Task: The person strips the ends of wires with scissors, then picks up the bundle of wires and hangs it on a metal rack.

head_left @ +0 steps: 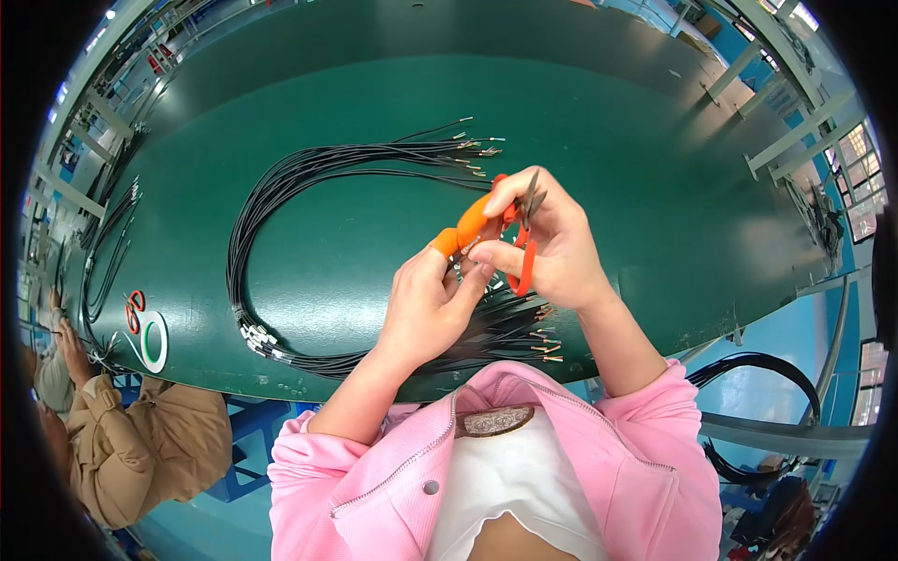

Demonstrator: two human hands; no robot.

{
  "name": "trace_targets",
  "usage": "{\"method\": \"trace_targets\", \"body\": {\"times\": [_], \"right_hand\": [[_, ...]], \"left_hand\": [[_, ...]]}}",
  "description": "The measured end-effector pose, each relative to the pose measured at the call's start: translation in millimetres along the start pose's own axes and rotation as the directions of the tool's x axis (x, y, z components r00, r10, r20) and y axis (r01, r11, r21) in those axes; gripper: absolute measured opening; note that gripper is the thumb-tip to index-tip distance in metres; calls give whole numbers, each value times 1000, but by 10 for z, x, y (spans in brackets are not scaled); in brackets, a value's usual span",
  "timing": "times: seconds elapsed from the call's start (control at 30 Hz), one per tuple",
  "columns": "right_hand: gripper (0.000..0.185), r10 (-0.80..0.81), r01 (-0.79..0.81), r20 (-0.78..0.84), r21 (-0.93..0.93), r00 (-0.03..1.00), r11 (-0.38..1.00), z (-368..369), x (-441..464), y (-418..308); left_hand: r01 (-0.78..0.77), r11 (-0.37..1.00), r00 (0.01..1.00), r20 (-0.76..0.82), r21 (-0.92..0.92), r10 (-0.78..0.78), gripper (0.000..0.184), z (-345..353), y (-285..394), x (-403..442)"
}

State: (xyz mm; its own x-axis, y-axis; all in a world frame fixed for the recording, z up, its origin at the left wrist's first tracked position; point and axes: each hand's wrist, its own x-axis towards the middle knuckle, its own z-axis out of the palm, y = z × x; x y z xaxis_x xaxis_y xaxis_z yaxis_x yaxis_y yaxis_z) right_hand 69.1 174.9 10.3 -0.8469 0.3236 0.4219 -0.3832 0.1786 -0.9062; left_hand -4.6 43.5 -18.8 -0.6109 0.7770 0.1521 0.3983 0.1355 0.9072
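On the green table [374,103] a bundle of black cables [245,220] curves in a U shape, its stripped ends to the right. White labels [262,341] sit on the bundle at the lower left. Above the lower cable ends, my left hand [426,304] is closed, thumb and fingers pinched near a small cable end; orange covers are on its fingertips. My right hand [552,243] holds red-handled scissors [526,266], blades pointing up, while its thumb and finger meet close to my left fingertips. What lies between the fingers is partly hidden.
At the table's left edge lie a roll of white tape [154,341] and another pair of red scissors [134,311]. More black cables [103,252] lie beyond them. A co-worker in a brown jacket [154,449] sits at the lower left. Black cables [781,360] hang at the right.
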Motion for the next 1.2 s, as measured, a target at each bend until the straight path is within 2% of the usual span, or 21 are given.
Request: {"method": "trace_targets", "body": {"times": [0.07, 0.1, 0.13, 0.17, 0.27, 0.37, 0.4, 0.5, 0.53, 0.63, 0.67, 0.77, 0.87, 0.97, 1.0, 1.07, 1.13, 1.2], "right_hand": [[23, -17, 18, 16, -71, 1000, 997, 4, 1, -4], [23, 8, -8, -7, -29, 1000, 1000, -4, 5, -11], [23, 33, -33, -29, 15, 999, 999, -17, 11, -16], [23, 59, -56, -50, 58, 997, 997, -31, 17, -19], [23, 47, -45, -57, 25, 997, 999, -54, 7, -23], [23, 124, -124, -21, 35, 992, 992, -133, -7, -28], [24, 164, -163, -3, 47, 987, 985, -176, -18, -30], [32, 295, -228, 121, -390, 948, 892, -391, -120, 7], [34, 285, -143, 172, -564, 943, 814, -453, -156, -9], [32, 410, -96, 163, -834, 897, 543, -515, -204, -150], [30, 435, -188, 108, -790, 894, 584, -492, -194, -223], [31, 228, -156, 162, -368, 960, 917, -526, -267, -111], [30, 142, -127, 148, -110, 979, 986, -442, -271, 20], [30, 287, -312, 161, 157, 944, 937, -384, -269, 1], [35, 268, -291, 178, 117, 947, 950, -367, -281, 66], [42, 121, -106, 223, -77, 967, 991, -343, -271, 72], [52, 17, 44, 261, -229, 965, 973, -323, -241, 31], [53, -78, 201, 320, -375, 944, 905, -320, -173, -24]], "left_hand": [[-46, 998, 999, -18, -41, 45, 25, 8, -7, -4], [-68, 996, 997, -28, -60, 66, 25, 15, -19, -10], [-117, 954, 989, -124, -274, 86, 20, 74, -60, -15], [-92, 958, 991, -118, -272, 62, 18, 46, -52, -22], [-17, 969, 993, -114, -246, -11, 13, -52, 18, -53], [112, 808, 991, 1, -578, -136, 14, -110, 34, -93], [117, 796, 992, 26, -594, -126, 14, -136, 23, -98], [128, 768, 992, 69, -627, -109, 15, -204, 13, -109], [135, 764, 991, 75, -630, -113, 16, -215, 32, -115], [149, 752, 989, 85, -642, -123, 17, -216, 32, -120], [150, 748, 988, 84, -646, -126, 17, -216, 29, -121], [144, 736, 989, 68, -661, -132, 18, -227, 86, -120], [130, 748, 991, 70, -651, -112, 18, -230, 73, -136], [157, 733, 985, 159, -662, -68, 16, -284, 77, -154], [163, 723, 983, 170, -671, -63, 15, -288, 85, -161], [174, 703, 979, 195, -690, -52, 15, -291, 102, -170], [195, 696, 974, 218, -691, -56, 15, -310, 105, -171], [210, 695, 968, 245, -687, -50, 14, -316, 115, -177]]}}
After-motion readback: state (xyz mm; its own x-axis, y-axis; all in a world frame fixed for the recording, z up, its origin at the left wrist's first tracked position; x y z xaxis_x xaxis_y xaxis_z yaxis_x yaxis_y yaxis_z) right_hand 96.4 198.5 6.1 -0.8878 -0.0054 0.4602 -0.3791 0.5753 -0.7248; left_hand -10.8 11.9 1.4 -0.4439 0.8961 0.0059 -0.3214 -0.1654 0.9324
